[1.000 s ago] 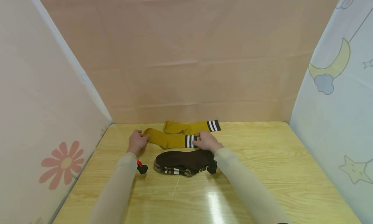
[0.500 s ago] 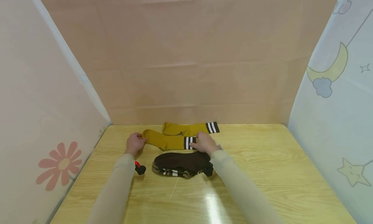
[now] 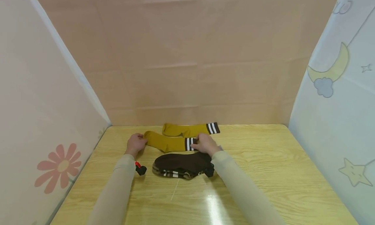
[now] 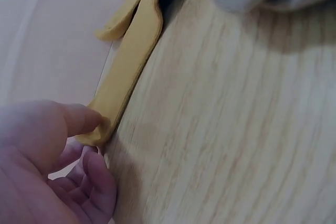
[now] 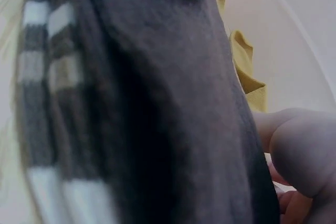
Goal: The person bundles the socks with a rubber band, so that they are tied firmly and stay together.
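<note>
A mustard sock (image 3: 173, 143) with a dark, white-striped cuff lies flat between both hands. My left hand (image 3: 136, 143) pinches its toe end; in the left wrist view the thumb lies on top of the toe (image 4: 100, 129) and the other fingers are beneath. At the cuff, my right hand (image 3: 206, 143) pinches the striped edge, though its fingertips are hidden in the right wrist view. Behind it a second mustard sock (image 3: 187, 130) lies alone. In front is a pile of folded dark brown socks (image 3: 181, 163), which fills much of the right wrist view.
The wooden table (image 3: 263, 173) ends at a pinkish-tan back wall (image 3: 187, 72). Light patterned side panels flank it, a flower on the left and a moon and star on the right. Wrist camera parts (image 3: 140, 168) hang under the left wrist.
Both hands keep their hold on the front sock's two ends, with almost no movement. The head view has shifted slightly.
</note>
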`<state>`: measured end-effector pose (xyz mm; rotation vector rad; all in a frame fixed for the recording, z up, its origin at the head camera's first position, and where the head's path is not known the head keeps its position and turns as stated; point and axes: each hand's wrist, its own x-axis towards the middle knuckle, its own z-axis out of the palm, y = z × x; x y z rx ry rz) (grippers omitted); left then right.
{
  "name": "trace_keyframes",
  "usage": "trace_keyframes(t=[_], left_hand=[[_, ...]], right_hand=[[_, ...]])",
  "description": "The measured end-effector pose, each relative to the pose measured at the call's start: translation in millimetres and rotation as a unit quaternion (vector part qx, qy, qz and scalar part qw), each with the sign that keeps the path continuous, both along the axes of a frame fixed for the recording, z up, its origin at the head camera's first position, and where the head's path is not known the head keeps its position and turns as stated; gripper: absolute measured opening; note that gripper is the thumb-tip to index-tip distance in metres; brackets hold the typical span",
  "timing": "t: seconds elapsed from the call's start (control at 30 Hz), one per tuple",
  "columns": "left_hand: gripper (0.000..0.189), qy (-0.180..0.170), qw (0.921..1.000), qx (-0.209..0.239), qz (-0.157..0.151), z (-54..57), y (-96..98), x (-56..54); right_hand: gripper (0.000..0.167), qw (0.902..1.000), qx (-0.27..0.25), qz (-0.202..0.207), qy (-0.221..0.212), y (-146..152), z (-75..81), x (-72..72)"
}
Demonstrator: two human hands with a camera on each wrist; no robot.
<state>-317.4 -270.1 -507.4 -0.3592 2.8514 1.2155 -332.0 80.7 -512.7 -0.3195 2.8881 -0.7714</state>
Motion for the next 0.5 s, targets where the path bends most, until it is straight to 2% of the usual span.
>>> trace_keyframes(t=[0.2, 0.37, 0.5], left_hand=[[0.040, 0.004, 0.9998, -0.019, 0.005, 0.4, -0.8, 1.2], [0.035, 0.008, 0.9999, -0.008, 0.013, -1.7, 0.1, 2.2], [0.036, 0.006, 0.9998, 0.001, 0.018, -4.0, -0.8, 2.3]], right_hand=[[0.039, 1.0000, -0.001, 0.008, -0.001, -1.6, -0.6, -1.6], [0.026, 0.9998, 0.007, 0.018, -0.003, -1.4, -0.2, -1.7], [0.022, 0.9996, -0.003, 0.028, 0.001, 1.3, 0.3, 1.0]])
